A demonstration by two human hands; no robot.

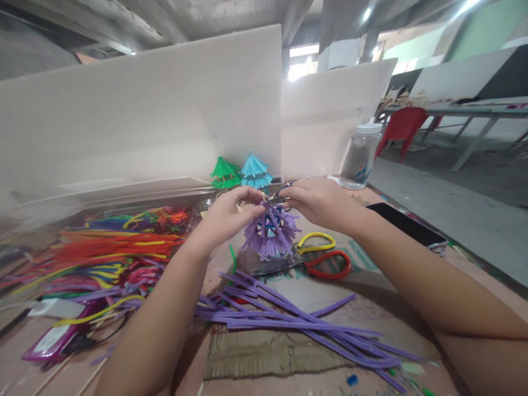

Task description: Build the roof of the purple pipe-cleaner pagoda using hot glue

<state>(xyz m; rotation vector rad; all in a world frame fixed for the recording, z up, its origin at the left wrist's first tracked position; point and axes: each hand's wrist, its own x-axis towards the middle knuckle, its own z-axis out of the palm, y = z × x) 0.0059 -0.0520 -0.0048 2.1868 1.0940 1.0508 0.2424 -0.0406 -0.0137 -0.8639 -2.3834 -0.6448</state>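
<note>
A purple fringed cone of pipe cleaners [270, 234], with dark blue inside it, stands in front of me. My left hand [235, 212] pinches its tip between thumb and fingers. My right hand [324, 203] is closed round a small metal-tipped tool [277, 199], which looks like pliers; its jaws touch the tip, and my fingers hide most of its handles. Just below lie large scissors [328, 264] with one yellow and one red handle loop. Loose purple pipe cleaners [305, 324] spread across the cardboard [272, 357] nearer to me.
Green [225, 173] and light blue [256, 171] fringed cones stand behind. Bundles of coloured pipe cleaners [115, 247] and a magenta pack [53, 338] lie on the left. To the right are a black phone [406, 223] and a clear bottle [361, 157]. White boards [165, 110] rise behind.
</note>
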